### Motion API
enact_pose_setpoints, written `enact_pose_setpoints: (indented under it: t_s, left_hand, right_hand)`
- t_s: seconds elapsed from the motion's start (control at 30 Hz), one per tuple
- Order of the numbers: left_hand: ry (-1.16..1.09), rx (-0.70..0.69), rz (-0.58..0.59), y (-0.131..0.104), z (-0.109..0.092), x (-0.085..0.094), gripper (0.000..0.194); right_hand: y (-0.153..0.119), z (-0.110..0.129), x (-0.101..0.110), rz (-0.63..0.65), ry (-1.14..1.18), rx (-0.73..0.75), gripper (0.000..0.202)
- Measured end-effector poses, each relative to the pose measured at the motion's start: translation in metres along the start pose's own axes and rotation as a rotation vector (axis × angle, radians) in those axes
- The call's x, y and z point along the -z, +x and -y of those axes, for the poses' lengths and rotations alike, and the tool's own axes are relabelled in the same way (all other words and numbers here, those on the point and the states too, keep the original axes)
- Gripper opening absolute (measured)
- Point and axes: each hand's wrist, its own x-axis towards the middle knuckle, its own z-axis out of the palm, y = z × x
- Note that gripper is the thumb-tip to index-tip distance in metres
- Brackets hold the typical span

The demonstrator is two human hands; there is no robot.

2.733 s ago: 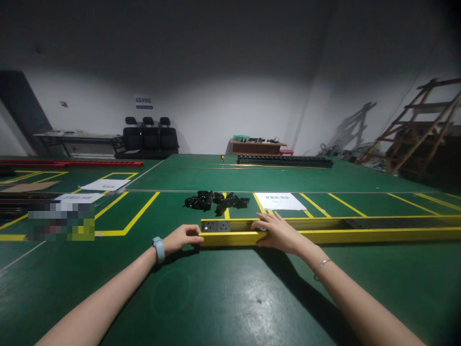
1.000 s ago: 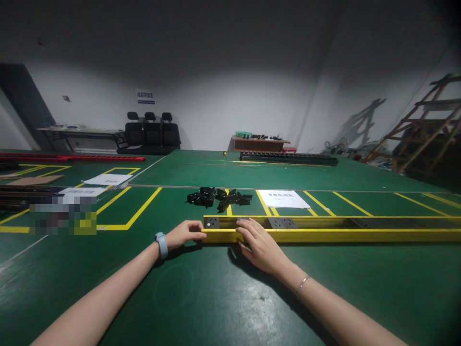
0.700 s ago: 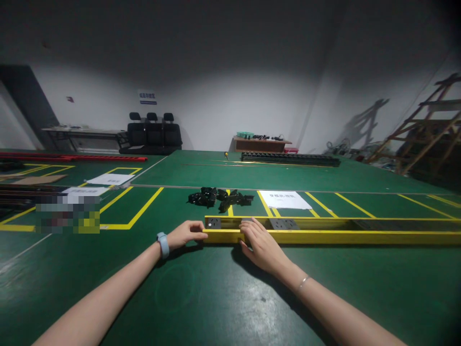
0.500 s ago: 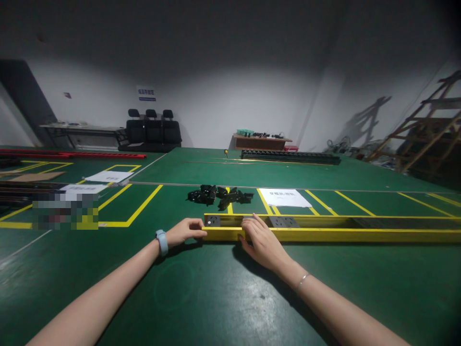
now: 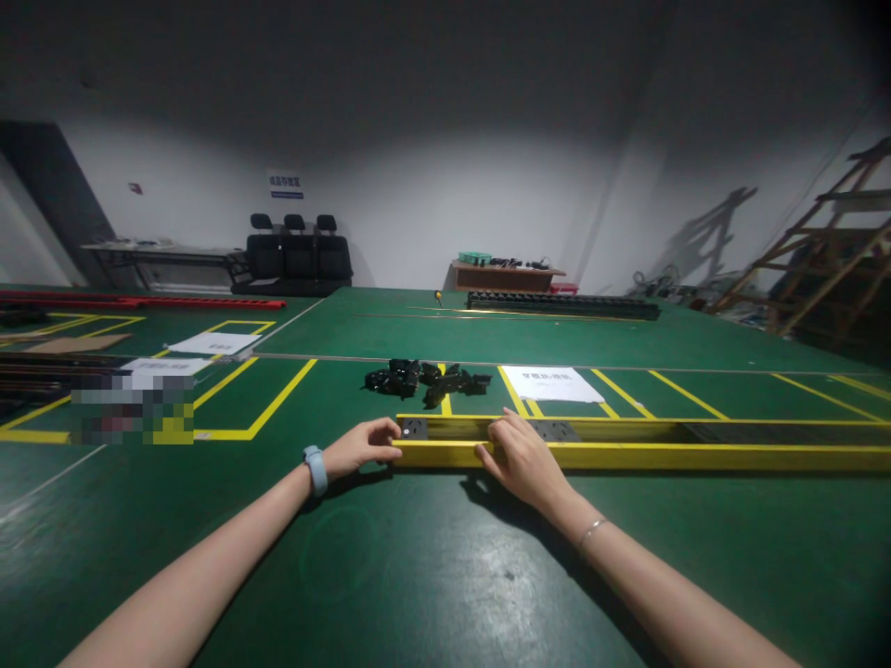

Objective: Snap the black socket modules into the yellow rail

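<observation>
A long yellow channel rail (image 5: 626, 456) lies across the green table in front of me. My left hand (image 5: 366, 443) pinches its left end between thumb and fingers. Just inside that end sits a dark grey socket module (image 5: 414, 429). My right hand (image 5: 519, 456) reaches over the front wall, its fingers curled into the channel and its thumb at the front edge. Its fingertips are on a socket module that the hand mostly covers. Another grey socket module (image 5: 562, 431) shows right beside the hand, and a long dark strip (image 5: 766, 433) lies farther right in the channel.
Behind the rail lie a pile of black plastic parts (image 5: 424, 380) and a white paper sign (image 5: 553, 384). Yellow tape lines mark the tabletop. Farther back is a long black slotted rail (image 5: 563, 304). Dark and red rails lie at left; a wooden ladder (image 5: 821, 232) stands at right.
My right hand has slid right along the channel, and the socket module under it has moved with it. The left hand keeps its grip on the rail's end.
</observation>
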Motion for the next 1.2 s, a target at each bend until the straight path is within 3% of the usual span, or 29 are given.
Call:
enact_pose_setpoints:
  t_s: [0.33, 0.5, 0.67, 0.93, 1.2]
  left_hand:
    - [0.003, 0.021, 0.011, 0.001, 0.001, 0.001, 0.037]
    - [0.024, 0.024, 0.030, -0.002, -0.003, 0.001, 0.039]
    - [0.091, -0.029, 0.125, -0.002, -0.003, 0.001, 0.045]
    - [0.215, -0.118, 0.152, -0.001, -0.001, 0.002, 0.045]
    - [0.254, -0.085, 0.125, -0.001, -0.002, 0.003, 0.044]
  right_hand:
    - [-0.001, -0.013, -0.001, -0.123, 0.032, 0.036, 0.014]
    - [-0.003, -0.015, -0.005, -0.118, -0.001, 0.039, 0.014]
    - [-0.004, 0.001, -0.005, -0.078, 0.007, 0.078, 0.005]
    - [0.001, 0.043, -0.008, 0.075, 0.155, 0.204, 0.028]
    - [0.002, 0.041, -0.012, 0.096, 0.186, 0.178, 0.034]
